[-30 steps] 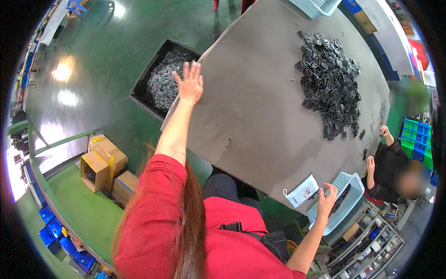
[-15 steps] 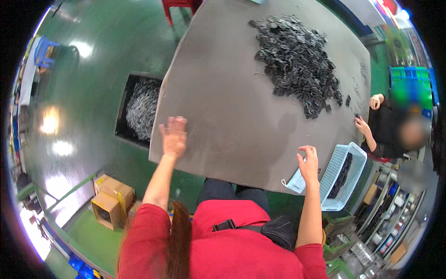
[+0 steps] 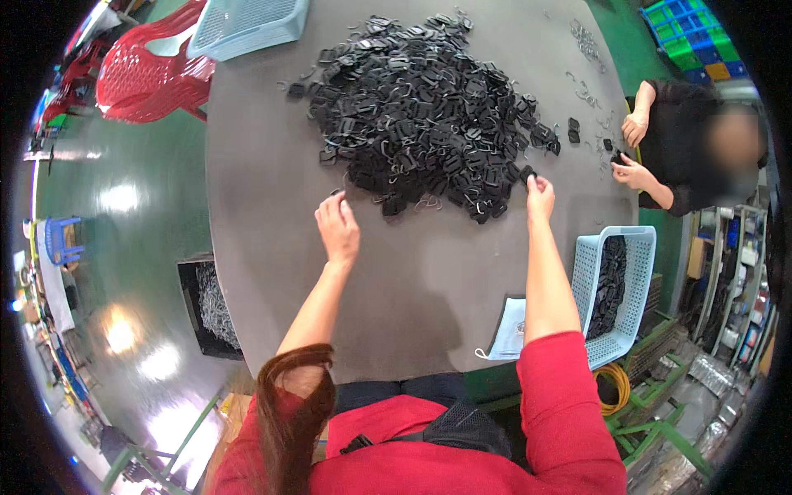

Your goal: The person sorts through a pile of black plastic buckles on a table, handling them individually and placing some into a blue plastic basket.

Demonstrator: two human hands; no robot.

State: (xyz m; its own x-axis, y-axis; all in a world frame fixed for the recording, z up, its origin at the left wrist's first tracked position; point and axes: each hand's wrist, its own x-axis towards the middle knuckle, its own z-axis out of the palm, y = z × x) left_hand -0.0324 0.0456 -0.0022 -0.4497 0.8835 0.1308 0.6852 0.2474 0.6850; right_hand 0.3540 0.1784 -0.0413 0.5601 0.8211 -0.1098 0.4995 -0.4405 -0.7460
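Note:
A big heap of small black plastic pieces [image 3: 421,115], many with thin metal wire hooks, lies across the middle of the grey table. My right hand [image 3: 540,200] is at the heap's near right edge, its fingertips pinched on a black plastic piece [image 3: 526,173]. At the near left side of the heap is my left hand [image 3: 337,231], back upward, fingers bent together. Something small and dark shows at its fingertips, too small to make out.
A light blue basket [image 3: 584,272] with black pieces stands to the right, beside a pale blue face mask [image 3: 507,330]. Another blue basket [image 3: 247,29] sits far left, near a red chair [image 3: 153,70]. A co-worker [image 3: 701,140] handles black pieces at the right edge. A black bin [image 3: 191,289] stands left.
Both hands have moved forward to the heap, and the right now pinches a black piece. The left hand, spread before, has its fingers drawn together. The view has shifted, bringing the far-left basket into sight.

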